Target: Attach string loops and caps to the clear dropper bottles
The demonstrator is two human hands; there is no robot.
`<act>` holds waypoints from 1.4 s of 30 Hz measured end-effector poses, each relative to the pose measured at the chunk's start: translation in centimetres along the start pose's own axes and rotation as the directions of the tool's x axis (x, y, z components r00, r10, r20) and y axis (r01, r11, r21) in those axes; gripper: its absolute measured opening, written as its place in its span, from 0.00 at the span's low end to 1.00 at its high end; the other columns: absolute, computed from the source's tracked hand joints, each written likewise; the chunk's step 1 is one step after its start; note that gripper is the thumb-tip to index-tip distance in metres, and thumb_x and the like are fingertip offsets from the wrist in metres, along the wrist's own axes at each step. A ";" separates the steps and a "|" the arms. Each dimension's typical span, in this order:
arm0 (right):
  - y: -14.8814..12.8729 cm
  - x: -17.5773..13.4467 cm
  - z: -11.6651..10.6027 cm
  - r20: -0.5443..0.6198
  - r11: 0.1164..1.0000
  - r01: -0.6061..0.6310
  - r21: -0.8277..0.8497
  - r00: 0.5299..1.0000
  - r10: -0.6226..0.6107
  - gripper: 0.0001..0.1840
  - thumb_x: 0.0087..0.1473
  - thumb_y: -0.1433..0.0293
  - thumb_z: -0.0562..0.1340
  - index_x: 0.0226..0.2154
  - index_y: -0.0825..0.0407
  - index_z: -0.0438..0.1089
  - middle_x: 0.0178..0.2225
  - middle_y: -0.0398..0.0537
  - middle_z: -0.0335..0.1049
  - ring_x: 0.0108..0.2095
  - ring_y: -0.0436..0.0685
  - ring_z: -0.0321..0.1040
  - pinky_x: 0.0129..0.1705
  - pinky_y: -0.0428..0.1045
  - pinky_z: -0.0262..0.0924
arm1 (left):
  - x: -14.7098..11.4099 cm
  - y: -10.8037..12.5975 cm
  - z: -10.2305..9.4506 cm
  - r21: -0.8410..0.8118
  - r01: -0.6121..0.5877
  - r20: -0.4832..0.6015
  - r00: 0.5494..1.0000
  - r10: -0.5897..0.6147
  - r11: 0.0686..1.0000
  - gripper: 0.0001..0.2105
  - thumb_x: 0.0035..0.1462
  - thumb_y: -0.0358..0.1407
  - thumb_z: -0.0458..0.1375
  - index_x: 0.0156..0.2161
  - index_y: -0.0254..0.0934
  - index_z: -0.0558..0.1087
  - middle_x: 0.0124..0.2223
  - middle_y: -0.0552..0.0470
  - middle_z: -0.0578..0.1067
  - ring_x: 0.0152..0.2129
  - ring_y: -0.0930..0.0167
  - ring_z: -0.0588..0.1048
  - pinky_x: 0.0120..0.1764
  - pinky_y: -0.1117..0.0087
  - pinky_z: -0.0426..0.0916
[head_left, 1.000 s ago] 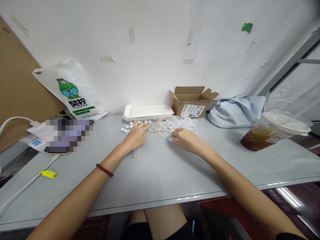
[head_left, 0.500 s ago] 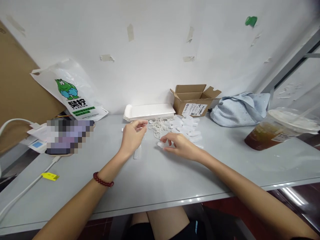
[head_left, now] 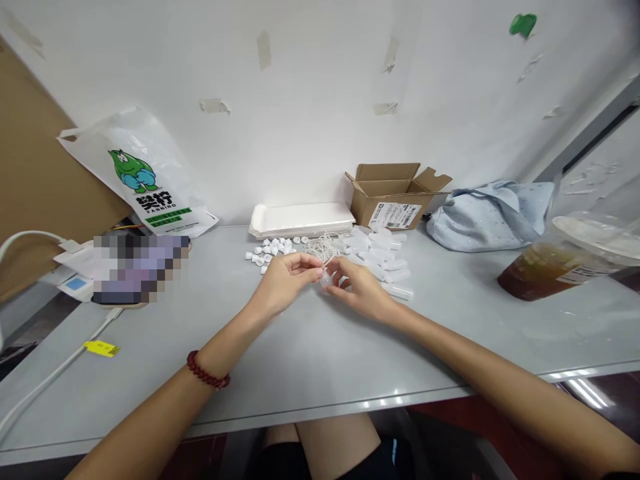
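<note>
A small clear plastic tube (head_left: 325, 280) sits between the fingertips of both hands, just on the near side of the tangle of white cords (head_left: 323, 248). The right hand (head_left: 361, 288), near and to the right of that tangle, has its thumb and curled fingers pinched on the tube; the left hand (head_left: 286, 281), near and to the left of it, brings thumb and forefinger together at the tube's other side, though whether they grip the tube itself or some small part at its end cannot be told. The tube looks very light, thin-walled and fairly stiff, smooth enough to slip or roll and probably easy to dent if squeezed hard, so a gentle fingertip hold around its side seems best. The white caps (head_left: 267, 250) left of the tangle look light and rigid, best pinched by the rim, while the translucent tubes (head_left: 383, 255) to its right would likely roll when nudged. The cords look soft and limp, apt to snag. Fingers cover much of the held tube, so its ends and any cord in it are hidden. The overlapping tubes blur together, and the inside of the cardboard box (head_left: 393, 197) behind the tangle is hard to make out.
</note>
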State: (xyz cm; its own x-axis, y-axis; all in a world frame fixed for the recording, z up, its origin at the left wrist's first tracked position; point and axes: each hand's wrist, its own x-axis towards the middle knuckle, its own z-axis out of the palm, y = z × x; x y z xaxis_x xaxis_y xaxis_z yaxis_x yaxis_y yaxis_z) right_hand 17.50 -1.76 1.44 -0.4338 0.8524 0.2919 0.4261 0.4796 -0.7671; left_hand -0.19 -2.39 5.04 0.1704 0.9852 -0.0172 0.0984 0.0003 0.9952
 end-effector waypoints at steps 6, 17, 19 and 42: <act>-0.2 -0.2 0.1 0.015 0.999 0.027 -0.023 1.000 -0.027 0.12 0.53 0.71 0.60 0.41 0.53 0.62 0.38 0.49 0.68 0.30 0.50 0.66 0.33 0.49 0.65 | 0.0 -0.2 0.0 -0.020 0.041 0.007 0.999 -0.041 0.999 0.10 0.48 0.32 0.63 0.38 0.35 0.75 0.33 0.52 0.78 0.29 0.72 0.76 0.41 0.65 0.71; 0.0 -0.2 0.3 0.023 0.996 0.061 -0.065 0.998 -0.059 0.14 0.54 0.70 0.61 0.44 0.53 0.62 0.39 0.50 0.71 0.29 0.50 0.66 0.34 0.49 0.64 | 0.2 -1.0 -0.1 0.100 0.000 0.067 0.998 -0.006 0.995 0.09 0.50 0.39 0.61 0.33 0.35 0.78 0.33 0.48 0.79 0.27 0.70 0.75 0.36 0.65 0.72; -0.1 -0.1 0.3 0.029 0.995 0.060 -0.085 0.998 -0.057 0.13 0.54 0.71 0.61 0.43 0.54 0.63 0.37 0.49 0.71 0.29 0.50 0.65 0.33 0.49 0.62 | 0.1 -0.8 0.0 0.149 -0.025 0.070 0.997 0.014 0.989 0.09 0.50 0.39 0.61 0.34 0.36 0.78 0.35 0.48 0.80 0.28 0.69 0.75 0.36 0.65 0.71; 0.2 -0.1 0.4 0.071 0.979 0.075 -0.190 0.996 -0.062 0.06 0.54 0.69 0.61 0.32 0.53 0.63 0.28 0.44 0.66 0.25 0.50 0.61 0.29 0.46 0.54 | -0.4 -0.2 0.0 0.407 -0.232 0.108 0.973 0.205 0.883 0.06 0.51 0.34 0.58 0.32 0.38 0.78 0.36 0.51 0.80 0.36 0.67 0.76 0.38 0.68 0.70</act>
State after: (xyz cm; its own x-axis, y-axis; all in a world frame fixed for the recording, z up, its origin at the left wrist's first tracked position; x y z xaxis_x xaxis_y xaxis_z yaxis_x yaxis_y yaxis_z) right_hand 17.28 -1.85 1.01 -0.5145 0.8041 0.2979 0.5356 0.5727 -0.6206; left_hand -0.28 -2.78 4.90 0.2922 0.9398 0.1770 0.4467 -0.2978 0.8436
